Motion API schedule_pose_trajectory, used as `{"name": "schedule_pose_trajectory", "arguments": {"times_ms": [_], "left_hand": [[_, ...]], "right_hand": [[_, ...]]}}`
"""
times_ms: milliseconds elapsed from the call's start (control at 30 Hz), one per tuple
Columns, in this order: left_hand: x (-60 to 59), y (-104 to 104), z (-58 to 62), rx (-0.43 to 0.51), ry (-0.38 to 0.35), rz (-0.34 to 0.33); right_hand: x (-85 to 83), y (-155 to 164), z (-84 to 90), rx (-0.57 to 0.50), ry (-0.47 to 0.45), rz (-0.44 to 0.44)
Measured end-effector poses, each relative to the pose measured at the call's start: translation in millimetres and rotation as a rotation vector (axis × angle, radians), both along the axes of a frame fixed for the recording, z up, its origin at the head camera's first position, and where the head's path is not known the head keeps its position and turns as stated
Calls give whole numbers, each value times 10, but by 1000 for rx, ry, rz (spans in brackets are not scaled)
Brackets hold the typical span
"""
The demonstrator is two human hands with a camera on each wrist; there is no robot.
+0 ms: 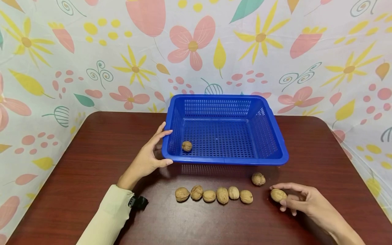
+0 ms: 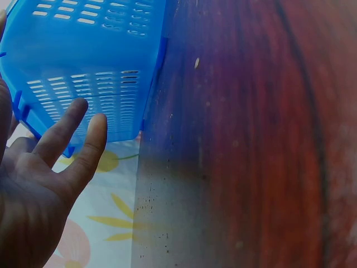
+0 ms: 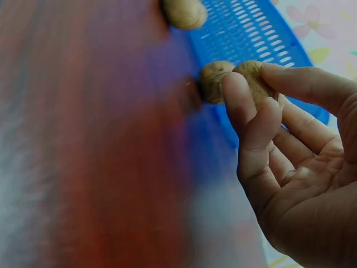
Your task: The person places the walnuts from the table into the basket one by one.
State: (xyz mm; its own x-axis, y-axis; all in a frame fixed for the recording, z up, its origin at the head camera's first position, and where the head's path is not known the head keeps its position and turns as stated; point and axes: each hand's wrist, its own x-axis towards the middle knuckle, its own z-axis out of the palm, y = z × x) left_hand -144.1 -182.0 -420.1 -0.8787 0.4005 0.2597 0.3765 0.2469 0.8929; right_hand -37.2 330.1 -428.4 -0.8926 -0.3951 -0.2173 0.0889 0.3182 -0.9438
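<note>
A blue perforated plastic basket (image 1: pixel 225 160) stands at the back of the table, with one walnut (image 1: pixel 186 146) in its near left corner. My left hand (image 1: pixel 150 154) rests against the basket's left side, fingers spread and fairly straight, thumb by the near corner. In the left wrist view two of its fingers (image 2: pixel 96 134) point at the slotted wall. Between thumb and fingertips, my right hand (image 1: pixel 306 200) pinches a walnut (image 1: pixel 278 195) low over the table's right part. Another walnut (image 1: pixel 258 179) lies just left of it, near the basket's front right corner.
Several walnuts (image 1: pixel 222 195) lie in a row on the dark reddish-brown table (image 1: pixel 196 224) in front of the basket. Behind the table hangs a flower-printed cloth (image 1: pixel 131 61). A black strap (image 1: pixel 138 202) is on the left wrist.
</note>
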Motion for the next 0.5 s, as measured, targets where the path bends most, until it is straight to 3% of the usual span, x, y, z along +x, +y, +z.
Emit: {"name": "schedule_pose_trajectory", "arguments": {"times_ms": [300, 500], "left_hand": [[0, 4, 0, 2, -11, 7], [1, 5, -1, -3, -32, 15]], "right_hand": [[-56, -76, 328, -31, 162, 31], [-249, -278, 641, -126, 289, 82]]}}
